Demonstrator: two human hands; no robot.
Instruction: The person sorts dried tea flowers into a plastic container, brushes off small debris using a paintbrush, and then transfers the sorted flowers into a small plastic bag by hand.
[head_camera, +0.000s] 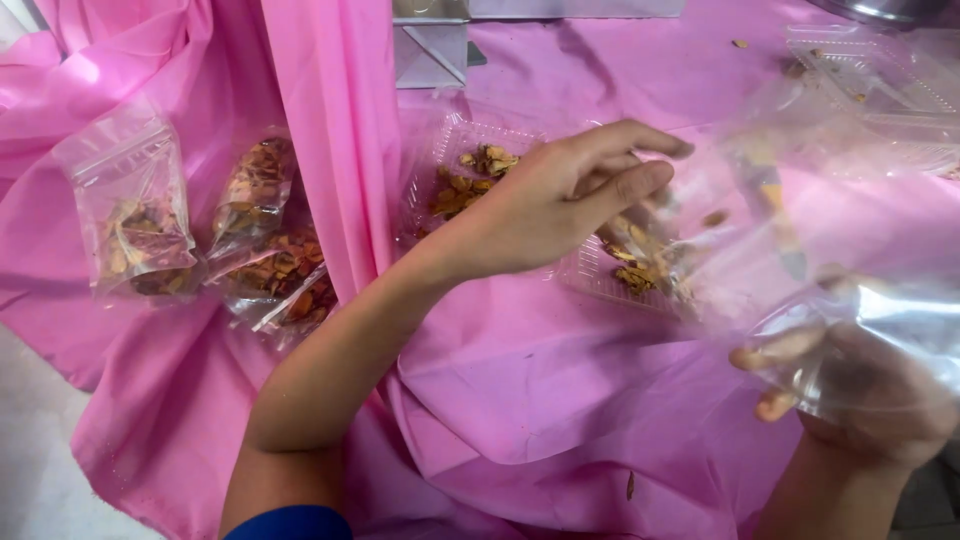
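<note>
Your right hand (870, 400) is at the lower right of the frame, wrapped around a clear plastic bag (820, 260) and holding it up with its mouth toward the middle. Your left hand (560, 200) is in the middle of the frame, fingers (640, 180) pressed close together at the bag's mouth. You cannot tell if it has a pinch of chips in it, because the bag blurs that part. Under your left hand sits a clear plastic tray (470, 140) with brown dried chips (470, 180) in it, on the pink cloth (560, 380). To do this step well, keep the bag's mouth wide and right over the tray, so bits that slip fall back in the tray and not on the cloth. Hold the bag steady and low. Push your fingers well inside before you let go. At the left of the frame three small filled bags (140, 230) lie on the cloth, well apart from your hands. An empty clear tray (880, 70) sits at the upper right.
</note>
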